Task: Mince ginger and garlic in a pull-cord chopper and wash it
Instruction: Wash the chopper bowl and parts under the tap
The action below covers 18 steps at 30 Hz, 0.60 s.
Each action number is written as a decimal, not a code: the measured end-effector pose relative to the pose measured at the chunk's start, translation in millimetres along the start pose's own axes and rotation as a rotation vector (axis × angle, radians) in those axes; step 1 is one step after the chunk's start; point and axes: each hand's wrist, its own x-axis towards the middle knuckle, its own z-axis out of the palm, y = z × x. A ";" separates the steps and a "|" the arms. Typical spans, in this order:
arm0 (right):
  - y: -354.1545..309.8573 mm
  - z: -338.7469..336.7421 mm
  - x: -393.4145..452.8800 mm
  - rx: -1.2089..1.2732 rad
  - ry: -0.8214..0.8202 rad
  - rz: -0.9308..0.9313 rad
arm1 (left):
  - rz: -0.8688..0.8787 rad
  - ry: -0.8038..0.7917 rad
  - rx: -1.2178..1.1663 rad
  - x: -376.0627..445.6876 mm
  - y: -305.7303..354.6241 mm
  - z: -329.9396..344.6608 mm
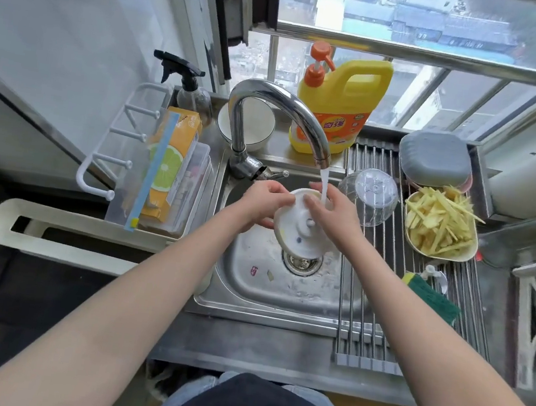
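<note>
Over the stainless steel sink [241, 288], the round white plastic chopper lid [299, 227] is gripped at its nine o'clock edge by the curled left hand [261, 203] and rubbed at two o'clock by the right hand [333, 211], fingers straight, beneath the running chrome tap [282, 109].
</note>
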 end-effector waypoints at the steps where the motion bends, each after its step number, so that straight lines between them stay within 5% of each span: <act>1: -1.9 2.5 0.9 0.008 0.010 0.031 | 0.004 -0.002 -0.002 -0.5 0.5 -0.6; 10: 6.2 4.9 1.4 0.437 -0.260 0.230 | 0.037 0.037 0.180 -1.1 -2.6 -15.4; 14: 6.9 -4.8 4.8 0.356 -0.402 0.252 | 0.084 0.086 0.311 1.4 -2.3 -18.5; 18: 1.3 -6.4 8.5 0.218 -0.348 0.264 | 0.130 0.154 0.445 1.1 -3.0 -9.4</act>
